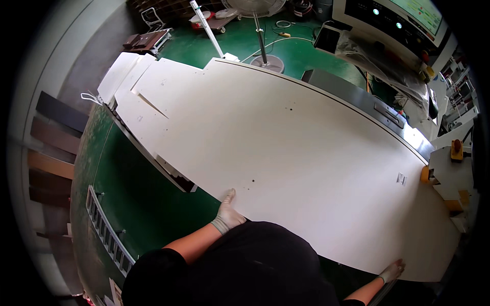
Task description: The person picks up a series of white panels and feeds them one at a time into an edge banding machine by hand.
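Observation:
A large white panel (306,153) stretches across the view in front of me, with a small label and a few dark dots on its top. At its near edge, left of my body, my left hand (230,214) wears a pale glove with its thumb lying on the top face. The other fingers of that hand are hidden by the edge. Farther right, my right hand (392,271), also gloved, grips the same near edge with its fingertips on the panel. Other white boards (158,84) lie at the panel's far left end.
A metal machine rail (357,104) runs along the far edge. Beyond it stand a pedestal fan (262,51) and a control console with a screen (388,20). A yellow-and-red stop button (456,149) is at the right. A ladder-like frame (107,229) lies left on the green floor.

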